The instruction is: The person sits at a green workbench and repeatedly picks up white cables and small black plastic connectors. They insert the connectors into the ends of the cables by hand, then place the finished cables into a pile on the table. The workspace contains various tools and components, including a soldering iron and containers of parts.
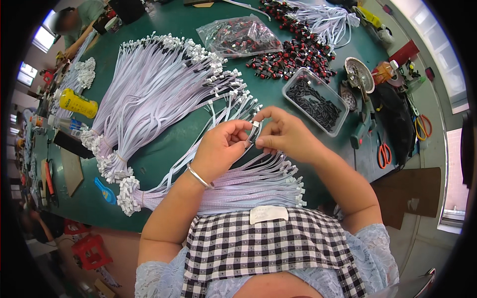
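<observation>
Checked black-and-white apron [268, 248] fills the bottom centre of the frame, cut off by the lower edge, with both bare forearms rising from it. At the middle of the frame the left hand [221, 146], with a silver bangle [199, 177] at the wrist, and the right hand [285, 134] meet, fingertips pinched together on a small white connector [255, 124] at the end of a flat white ribbon cable [218, 124]. What the fingers do to the connector is too small to make out. Below the hands a bundle of the same cables [248, 186] lies across the green table [164, 154], partly hidden by the arms. Larger cable bundles [159, 94] fan across the upper left. A clear tub of small black parts [315, 102] sits just right of the hands, red-and-black parts [293, 57] above it. Orange-handled scissors [383, 151] lie near the table's right edge. Open table shows between the cable bundles at centre left.
</observation>
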A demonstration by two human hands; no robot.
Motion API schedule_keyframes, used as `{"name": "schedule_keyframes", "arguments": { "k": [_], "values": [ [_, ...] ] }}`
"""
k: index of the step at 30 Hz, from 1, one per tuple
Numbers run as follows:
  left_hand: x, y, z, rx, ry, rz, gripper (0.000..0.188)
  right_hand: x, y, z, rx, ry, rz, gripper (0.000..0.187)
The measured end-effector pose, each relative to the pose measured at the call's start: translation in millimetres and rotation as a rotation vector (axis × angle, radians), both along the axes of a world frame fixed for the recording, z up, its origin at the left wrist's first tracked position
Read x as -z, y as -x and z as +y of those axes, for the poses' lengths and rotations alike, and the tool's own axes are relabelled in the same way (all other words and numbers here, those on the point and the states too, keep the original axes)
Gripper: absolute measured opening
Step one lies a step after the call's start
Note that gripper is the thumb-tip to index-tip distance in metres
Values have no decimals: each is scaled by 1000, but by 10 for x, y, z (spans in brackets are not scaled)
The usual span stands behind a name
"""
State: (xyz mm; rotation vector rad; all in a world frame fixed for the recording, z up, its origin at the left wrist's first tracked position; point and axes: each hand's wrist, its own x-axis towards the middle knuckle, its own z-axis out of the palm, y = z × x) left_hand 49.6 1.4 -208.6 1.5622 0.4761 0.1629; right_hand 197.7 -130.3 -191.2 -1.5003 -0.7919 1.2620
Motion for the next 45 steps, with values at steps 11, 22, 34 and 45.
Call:
{"name": "schedule_keyframes", "arguments": {
  "k": [11,22,34,45],
  "values": [
    [177,8,31,13,28,-73,19,5,15,71,75,20,-85,9],
    [137,-73,60,65,-207,7,15,-4,-40,86,-14,-131,-375,4],
    [-41,28,-3,90,-774,47,27,131,-238,116,-44,-10,-92,8],
    [-137,62,-187,261,-1061,-73,16,352,-323,229,-129,28,-395,9]
  ]
}}
